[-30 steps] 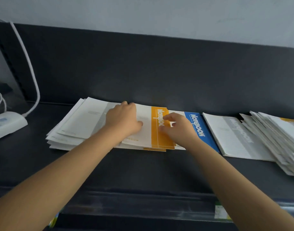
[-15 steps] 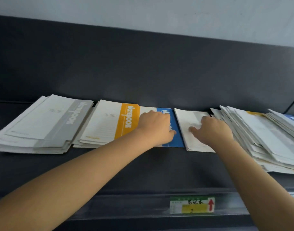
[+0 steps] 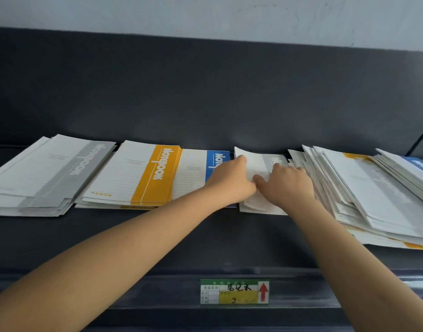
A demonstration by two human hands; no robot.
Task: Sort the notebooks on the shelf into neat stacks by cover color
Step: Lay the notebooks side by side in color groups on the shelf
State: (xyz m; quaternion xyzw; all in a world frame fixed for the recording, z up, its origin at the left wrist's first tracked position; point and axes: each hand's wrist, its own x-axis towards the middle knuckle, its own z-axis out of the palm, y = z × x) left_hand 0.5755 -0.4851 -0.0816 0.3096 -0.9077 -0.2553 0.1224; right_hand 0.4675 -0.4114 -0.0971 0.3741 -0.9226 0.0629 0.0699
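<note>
— Where is the notebook that is being handled?
— The grey-banded notebook (image 3: 262, 161) lies on the dark shelf (image 3: 157, 236), against the back panel. It sits between the blue notebook (image 3: 216, 159) on its left and the mixed pile (image 3: 373, 188) on its right, and its far left corner is lifted off the shelf

— And the hands?
— The left hand (image 3: 229, 183) has its fingers curled round that notebook's left edge with the thumb on the cover, so it grips it. The right hand (image 3: 287, 185) rests on the same cover, its thumb touching the left thumb. Its fingers are bent and their tips are hidden toward the pile, so I cannot tell whether they pinch the cover or only press on it

— What else is on the shelf?
— At the far left is the grey stack (image 3: 50, 173), slightly fanned. Just beside it is the orange stack (image 3: 143, 176), fairly square, with the blue notebook touching its right side. The mixed pile lies askew, and grey, orange and blue bands show among its white covers

— Anything on the front?
— A price label (image 3: 234, 291) on the shelf's front rail, with handwriting, a 2 and a red arrow pointing up
</note>
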